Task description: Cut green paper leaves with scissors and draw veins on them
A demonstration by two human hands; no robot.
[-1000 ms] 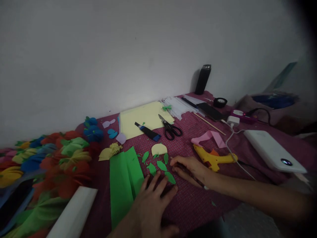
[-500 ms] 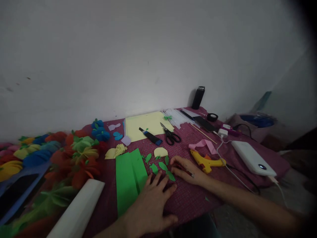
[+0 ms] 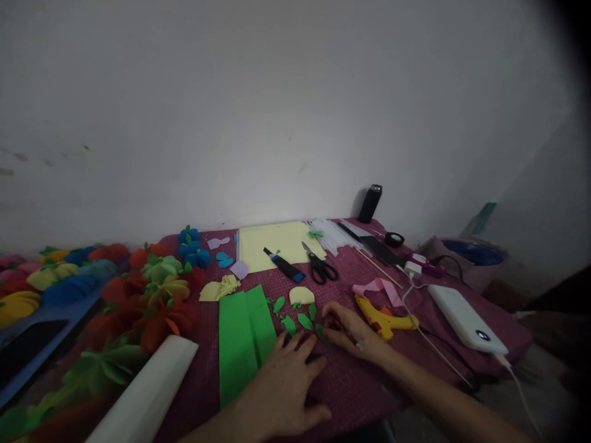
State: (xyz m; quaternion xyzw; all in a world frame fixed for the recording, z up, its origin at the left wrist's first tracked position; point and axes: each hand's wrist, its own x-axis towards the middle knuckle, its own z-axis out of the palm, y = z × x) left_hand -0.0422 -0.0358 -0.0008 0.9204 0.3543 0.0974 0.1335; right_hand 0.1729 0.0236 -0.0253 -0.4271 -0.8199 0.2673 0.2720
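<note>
My left hand lies with fingers spread on the table, beside the green paper strips and just below several cut green paper leaves. My right hand is curled around a slim pencil-like stick, mostly hidden by the fingers. Its fingertips touch a green leaf at the right of the group. Beyond the leaves lies a pale yellow rounded paper piece. Black-handled scissors and a dark blue-ended cutter knife rest farther back.
Colourful paper flowers crowd the left, beside a white roll. Yellow sheets lie at the back. On the right are a yellow glue gun, a pink ribbon, a white power bank with cables, and a black can.
My view has tilted slightly upward, so the table sits lower in the picture. The right hand still touches the leaf; the left stays spread in about the same place.
</note>
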